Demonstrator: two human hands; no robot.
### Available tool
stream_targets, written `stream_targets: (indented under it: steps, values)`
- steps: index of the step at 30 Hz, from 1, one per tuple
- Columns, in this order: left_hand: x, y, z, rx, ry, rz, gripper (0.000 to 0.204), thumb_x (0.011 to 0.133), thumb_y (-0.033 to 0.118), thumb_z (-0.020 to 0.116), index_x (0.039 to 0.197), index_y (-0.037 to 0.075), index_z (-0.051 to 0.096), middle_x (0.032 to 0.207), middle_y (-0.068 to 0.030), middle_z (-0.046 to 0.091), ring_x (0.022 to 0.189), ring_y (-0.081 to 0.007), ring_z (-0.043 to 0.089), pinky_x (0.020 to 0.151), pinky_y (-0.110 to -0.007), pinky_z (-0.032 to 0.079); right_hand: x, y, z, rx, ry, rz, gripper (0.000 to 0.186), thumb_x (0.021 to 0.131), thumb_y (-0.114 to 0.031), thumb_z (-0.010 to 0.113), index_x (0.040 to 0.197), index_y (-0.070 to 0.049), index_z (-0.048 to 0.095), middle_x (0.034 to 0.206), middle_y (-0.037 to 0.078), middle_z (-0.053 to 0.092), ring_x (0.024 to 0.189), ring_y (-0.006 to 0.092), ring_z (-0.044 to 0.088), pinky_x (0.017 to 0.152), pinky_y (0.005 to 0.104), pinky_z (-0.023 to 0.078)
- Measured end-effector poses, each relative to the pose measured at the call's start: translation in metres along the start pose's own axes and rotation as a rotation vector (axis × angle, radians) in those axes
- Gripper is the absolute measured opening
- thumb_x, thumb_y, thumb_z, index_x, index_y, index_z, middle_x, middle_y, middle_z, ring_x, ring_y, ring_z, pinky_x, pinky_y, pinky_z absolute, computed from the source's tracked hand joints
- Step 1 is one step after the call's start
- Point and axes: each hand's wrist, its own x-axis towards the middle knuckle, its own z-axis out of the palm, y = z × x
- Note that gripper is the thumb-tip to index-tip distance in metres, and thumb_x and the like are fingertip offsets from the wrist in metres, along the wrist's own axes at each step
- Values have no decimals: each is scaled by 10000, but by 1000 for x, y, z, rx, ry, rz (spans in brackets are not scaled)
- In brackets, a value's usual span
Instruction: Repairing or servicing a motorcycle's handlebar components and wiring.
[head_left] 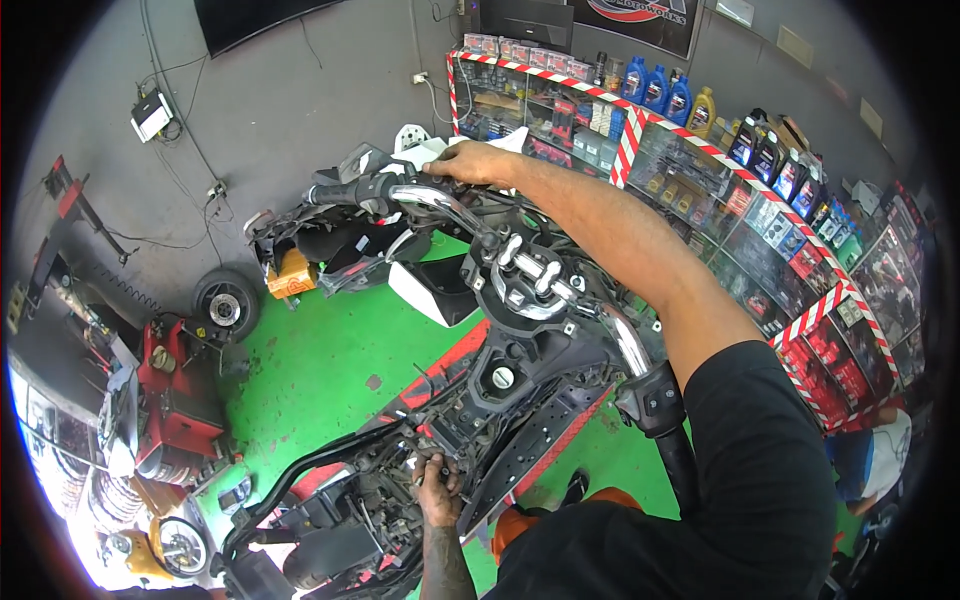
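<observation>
A stripped scooter (517, 300) fills the middle, with bare chrome handlebars (630, 345), black wiring and exposed frame. My left hand (438, 485), reaching up from the lower edge, is closed among the parts of its open middle section; what the fingers hold is too small to make out. Far forward, beyond the left grip (335, 195), my right hand (470, 162) has its fingers bent over the white front fairing (508, 143); the thumb is hidden. My right arm crosses above the right grip (682, 470). A white-and-black body panel (420, 295) lies left of the steering column.
A glass display case (690, 190) edged in striped tape, topped with oil bottles (680, 100), curves along the back right. Loose bodywork (330, 250), a wheel (225, 310) and red machinery (180, 410) stand left on the green floor (330, 360). Another person (880, 460) is at far right.
</observation>
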Motion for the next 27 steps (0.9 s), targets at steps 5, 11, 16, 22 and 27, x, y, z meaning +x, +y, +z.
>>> stream_targets:
  steps: [5, 11, 16, 22, 27]
  values:
    - [-1, -4, 12, 16, -12, -50, 121, 999, 196, 620, 1042, 96, 568, 763, -78, 590, 480, -103, 404, 405, -221, 276, -11, 26, -23, -231, 187, -82, 714, 908, -671, 622, 1255, -56, 728, 1128, 167, 749, 1033, 298, 718, 911, 434, 549]
    - [-3, -19, 24, 119, -36, -59, 234, 1017, 333, 615, 977, 115, 540, 681, -62, 545, 473, -104, 409, 404, -236, 280, -103, 22, -102, -322, 144, -230, 811, 914, -731, 579, 1236, 4, 696, 1017, 126, 762, 812, 234, 734, 758, 391, 598]
    - [-15, -50, 14, 293, -17, -259, 174, 1001, 270, 587, 980, 97, 574, 681, -61, 552, 483, -118, 421, 402, -241, 284, -256, -17, -153, -319, 19, -386, 543, 908, -466, 728, 1115, 36, 714, 971, 170, 760, 893, 268, 716, 866, 388, 554]
    - [-2, -183, -13, 649, -22, -500, 274, 1001, 302, 594, 924, 41, 628, 761, -76, 643, 494, -149, 535, 366, -257, 308, -471, 68, -197, -189, 297, -306, 600, 989, -501, 654, 1241, 43, 659, 1080, 193, 732, 1001, 240, 703, 883, 370, 549]
    - [-48, -278, 30, 767, 118, -633, 181, 994, 230, 585, 964, 53, 606, 735, -59, 590, 533, -139, 538, 364, -235, 290, -603, 288, -154, 371, 504, -68, 586, 994, -454, 667, 1289, 51, 638, 1087, 137, 739, 940, 212, 717, 918, 371, 570]
